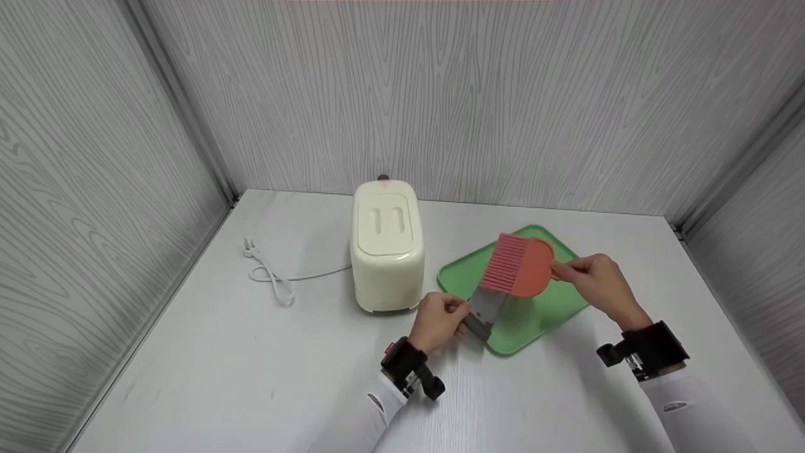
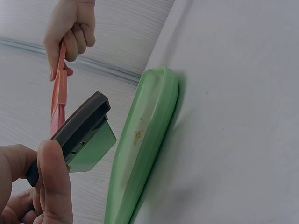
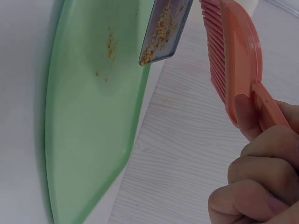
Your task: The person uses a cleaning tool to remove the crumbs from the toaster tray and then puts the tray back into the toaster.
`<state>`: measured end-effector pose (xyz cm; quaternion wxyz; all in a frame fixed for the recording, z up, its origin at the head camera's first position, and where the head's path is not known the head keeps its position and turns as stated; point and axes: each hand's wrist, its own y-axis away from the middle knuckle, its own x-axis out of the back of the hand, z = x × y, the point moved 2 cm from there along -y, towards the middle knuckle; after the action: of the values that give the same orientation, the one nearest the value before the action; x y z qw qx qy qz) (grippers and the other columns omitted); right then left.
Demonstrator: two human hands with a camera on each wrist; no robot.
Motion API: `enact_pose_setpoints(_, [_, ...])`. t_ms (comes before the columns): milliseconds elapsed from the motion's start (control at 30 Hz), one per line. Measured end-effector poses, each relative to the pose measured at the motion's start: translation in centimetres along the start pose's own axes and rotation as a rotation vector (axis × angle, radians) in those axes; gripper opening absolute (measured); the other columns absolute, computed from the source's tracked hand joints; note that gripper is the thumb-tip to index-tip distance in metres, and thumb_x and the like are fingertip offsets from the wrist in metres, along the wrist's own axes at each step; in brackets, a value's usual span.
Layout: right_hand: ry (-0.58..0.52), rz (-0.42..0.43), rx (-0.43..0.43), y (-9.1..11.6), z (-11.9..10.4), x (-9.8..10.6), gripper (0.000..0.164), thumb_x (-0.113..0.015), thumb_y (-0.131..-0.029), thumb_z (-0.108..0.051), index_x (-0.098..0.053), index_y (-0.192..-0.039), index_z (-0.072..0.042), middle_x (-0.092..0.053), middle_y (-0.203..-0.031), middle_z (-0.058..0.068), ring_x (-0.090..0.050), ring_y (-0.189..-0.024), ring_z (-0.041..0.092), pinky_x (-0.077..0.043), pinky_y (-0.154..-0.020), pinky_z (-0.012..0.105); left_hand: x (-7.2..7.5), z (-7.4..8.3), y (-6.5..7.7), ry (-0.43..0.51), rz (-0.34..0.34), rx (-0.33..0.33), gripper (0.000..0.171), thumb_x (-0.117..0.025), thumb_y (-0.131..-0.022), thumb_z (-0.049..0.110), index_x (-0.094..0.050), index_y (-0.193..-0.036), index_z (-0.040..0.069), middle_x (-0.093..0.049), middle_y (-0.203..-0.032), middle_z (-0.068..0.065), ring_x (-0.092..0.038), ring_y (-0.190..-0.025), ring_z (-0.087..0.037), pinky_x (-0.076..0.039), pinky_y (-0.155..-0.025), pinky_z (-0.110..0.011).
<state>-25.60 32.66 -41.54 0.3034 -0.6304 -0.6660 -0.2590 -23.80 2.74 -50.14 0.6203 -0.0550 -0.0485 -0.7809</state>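
Observation:
My left hand [image 1: 437, 319] pinches the dark grip of a toaster crumb tray [image 1: 489, 306], a shallow metal pan tilted over the near-left part of a green tray [image 1: 546, 314]. Brown crumbs [image 3: 163, 30] lie along the crumb tray in the right wrist view. By its handle my right hand [image 1: 600, 283] grips an orange brush [image 1: 534, 267] with pink bristles, which overlap the crumb tray's far end in the head view. A few loose crumbs [image 3: 111, 46] are scattered on the green tray beneath.
A cream toaster [image 1: 388, 251] with its lid on stands left of the green tray. Its white cord [image 1: 308, 275] runs left to a plug [image 1: 250, 249] on the white table [image 1: 251, 365]. Wood-grain panels [image 1: 453, 100] enclose the back and sides.

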Motion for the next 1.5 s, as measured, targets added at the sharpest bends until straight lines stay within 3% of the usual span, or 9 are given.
enact_pose_setpoints(200, [0.071,-0.003,0.039,0.2,0.0,-0.5,0.045,-0.062,-0.105,-0.049,-0.084,-0.110,-0.011,-0.083,-0.107,0.010,-0.075,-0.113,0.035,-0.056,-0.099,0.047,0.0,0.1,0.0,-0.013,-0.002,-0.002,0.017,-0.069,-0.100,0.010,-0.079,-0.102,-0.003,-0.070,-0.070,-0.002,-0.061,-0.051,-0.006,-0.060,-0.051,-0.024])
enact_pose_setpoints(400, [0.163,0.036,0.089,0.3,0.3,-0.2,0.040,-0.064,-0.105,-0.043,-0.085,-0.107,-0.010,-0.083,-0.103,0.011,-0.077,-0.104,0.035,-0.055,-0.080,0.033,0.1,0.1,0.1,-0.016,0.001,0.003,0.017,-0.069,-0.099,0.010,-0.079,-0.102,-0.004,-0.069,-0.069,-0.001,-0.061,-0.051,-0.006,-0.062,-0.053,-0.027])
enact_pose_setpoints(533, [0.191,0.049,0.068,0.2,0.6,0.1,0.039,-0.065,-0.104,-0.044,-0.085,-0.108,-0.011,-0.083,-0.104,0.010,-0.075,-0.093,0.025,-0.050,-0.068,0.026,0.1,0.1,0.1,-0.007,0.002,0.005,0.017,-0.069,-0.100,0.010,-0.079,-0.101,-0.004,-0.066,-0.067,0.002,-0.061,-0.050,-0.006,-0.061,-0.052,-0.026])
enact_pose_setpoints(667, [0.207,0.047,0.038,0.3,0.7,0.4,0.040,-0.065,-0.103,-0.047,-0.084,-0.110,-0.012,-0.083,-0.106,0.011,-0.064,-0.082,0.013,-0.046,-0.059,0.026,0.1,0.1,0.2,-0.002,0.006,0.001,0.017,-0.068,-0.100,0.008,-0.079,-0.101,-0.005,-0.064,-0.065,0.004,-0.061,-0.049,-0.006,-0.060,-0.051,-0.024])
enact_pose_setpoints(900, [0.238,0.066,0.030,0.5,0.8,0.8,0.044,-0.065,-0.102,-0.051,-0.084,-0.109,-0.012,-0.083,-0.102,0.011,-0.054,-0.071,0.009,-0.040,-0.052,0.026,0.0,0.1,0.2,0.009,0.006,0.016,0.017,-0.069,-0.100,0.010,-0.079,-0.100,-0.004,-0.064,-0.066,0.004,-0.060,-0.050,-0.006,-0.057,-0.050,-0.021])
enact_pose_setpoints(1000, [0.257,0.091,0.038,0.5,1.0,1.0,0.042,-0.066,-0.102,-0.050,-0.086,-0.104,-0.013,-0.082,-0.091,0.008,-0.050,-0.066,0.009,-0.036,-0.048,0.025,0.0,0.1,0.2,0.014,0.006,0.022,0.017,-0.069,-0.100,0.010,-0.078,-0.099,-0.004,-0.064,-0.065,0.004,-0.060,-0.050,-0.006,-0.057,-0.050,-0.021])
enact_pose_setpoints(1100, [0.276,0.116,0.039,0.5,1.0,1.4,0.041,-0.067,-0.101,-0.050,-0.086,-0.098,-0.013,-0.072,-0.074,0.000,-0.046,-0.062,0.009,-0.033,-0.046,0.025,0.0,0.2,0.2,0.014,0.005,0.021,0.017,-0.069,-0.100,0.009,-0.078,-0.100,-0.004,-0.064,-0.066,0.004,-0.060,-0.050,-0.006,-0.058,-0.050,-0.021])
enact_pose_setpoints(1200, [0.286,0.132,0.030,0.6,1.0,1.7,0.043,-0.067,-0.101,-0.050,-0.085,-0.100,-0.011,-0.063,-0.067,-0.006,-0.046,-0.062,0.010,-0.034,-0.046,0.026,0.0,0.2,0.2,0.010,0.004,0.018,0.016,-0.069,-0.100,0.008,-0.079,-0.100,-0.004,-0.064,-0.066,0.003,-0.060,-0.050,-0.007,-0.058,-0.050,-0.021])
enact_pose_setpoints(1500, [0.287,0.181,0.051,1.0,0.6,2.9,0.045,-0.067,-0.102,-0.047,-0.083,-0.108,-0.005,-0.079,-0.082,0.009,-0.052,-0.066,0.011,-0.038,-0.046,0.027,0.1,0.1,0.2,0.012,0.009,0.025,0.015,-0.069,-0.099,0.008,-0.078,-0.100,-0.004,-0.067,-0.067,0.001,-0.061,-0.050,-0.007,-0.062,-0.053,-0.027])
